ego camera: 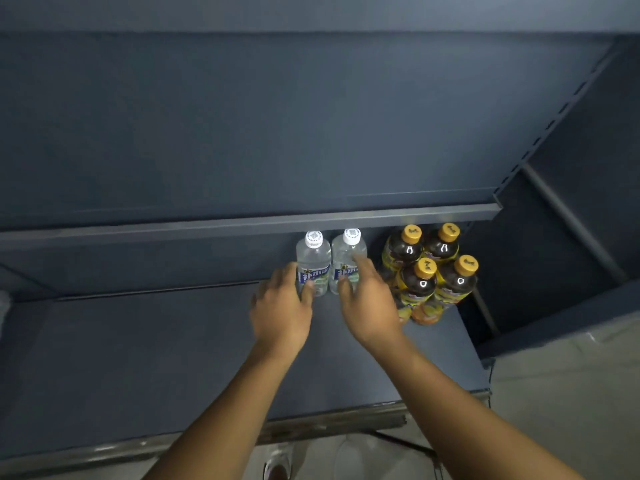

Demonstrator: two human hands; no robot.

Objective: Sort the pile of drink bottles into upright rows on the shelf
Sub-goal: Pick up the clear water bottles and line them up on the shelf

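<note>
Two clear bottles with white caps and blue labels stand upright side by side at the back of the dark shelf [156, 348]. My left hand [280, 310] grips the left clear bottle [313, 258], thumb on its label and fingers round its left side. My right hand [369, 306] holds the right clear bottle [343, 256], with the thumb low on the front and the index finger up its right side. Just to the right, several dark tea bottles [420, 285] with yellow caps stand upright in two short rows.
The front lip of the upper shelf [242, 224] runs right above the bottle caps. A slotted upright [554, 116] and side panel close off the right. The shelf's worn front edge [311, 426] lies near me, and a shoe [277, 467] shows on the floor below.
</note>
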